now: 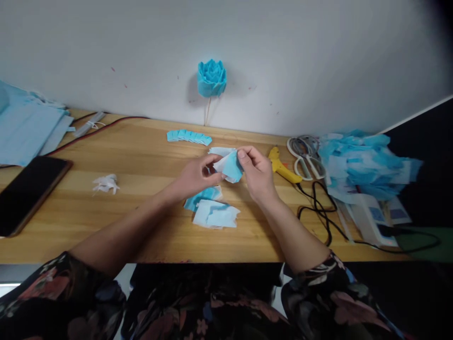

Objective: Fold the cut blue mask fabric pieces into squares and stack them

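Between my two hands is a piece of blue and white mask fabric (231, 165), partly folded over, its blue side showing on the right. My left hand (198, 177) pinches its left edge between thumb and fingers. At the upper right corner, the thumb and forefinger of my right hand (260, 172) are closed on the same piece. Just below my hands, a white fabric piece (215, 215) overlaps a blue one (201, 196) on the table. Behind my hands lies another pale piece (221, 150), partly hidden. Farther back, several small folded blue pieces (189, 137) form a row.
A blue fabric rose (212, 78) on a stick leans against the wall. To the right are a yellow glue gun (283, 167), scissors (309, 167), a fabric heap (364, 163) and a black cable (318, 210). Leftward lie a phone (31, 193), white scraps (106, 183) and stacked masks (30, 125).
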`<state>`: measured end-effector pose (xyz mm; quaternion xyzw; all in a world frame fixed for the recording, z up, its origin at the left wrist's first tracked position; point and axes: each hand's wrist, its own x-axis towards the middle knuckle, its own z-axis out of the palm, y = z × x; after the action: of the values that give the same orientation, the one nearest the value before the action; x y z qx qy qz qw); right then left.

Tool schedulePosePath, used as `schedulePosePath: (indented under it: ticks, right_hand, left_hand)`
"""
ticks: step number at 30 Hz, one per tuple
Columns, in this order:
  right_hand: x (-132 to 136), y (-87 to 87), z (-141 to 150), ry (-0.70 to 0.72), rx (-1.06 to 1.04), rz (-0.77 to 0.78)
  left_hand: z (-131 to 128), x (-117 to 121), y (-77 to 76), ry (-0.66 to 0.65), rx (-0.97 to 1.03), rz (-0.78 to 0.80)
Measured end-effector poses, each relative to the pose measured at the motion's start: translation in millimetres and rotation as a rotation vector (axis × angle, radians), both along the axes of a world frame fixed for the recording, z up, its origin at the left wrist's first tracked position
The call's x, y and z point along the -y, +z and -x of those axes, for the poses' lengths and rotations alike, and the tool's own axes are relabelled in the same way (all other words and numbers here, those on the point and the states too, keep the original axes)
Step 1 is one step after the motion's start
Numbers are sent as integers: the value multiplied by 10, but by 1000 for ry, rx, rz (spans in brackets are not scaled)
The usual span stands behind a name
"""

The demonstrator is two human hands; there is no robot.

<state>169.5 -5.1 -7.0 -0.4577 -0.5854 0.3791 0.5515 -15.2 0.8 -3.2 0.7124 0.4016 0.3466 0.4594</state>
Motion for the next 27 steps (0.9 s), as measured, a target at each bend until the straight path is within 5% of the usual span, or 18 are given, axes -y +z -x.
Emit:
schedulePosePath:
  ticks: [11,16,27]
  right_hand:
    - [152,116,60,29,228,-157]
    - [105,73,40,-60,223,-107]
    - [34,17,37,-110,169,-50]
  left_hand:
    - [21,83,35,-42,-59,115]
    - [1,59,-35,-21,-90,47]
    - [15,17,-71,-186,-44,25]
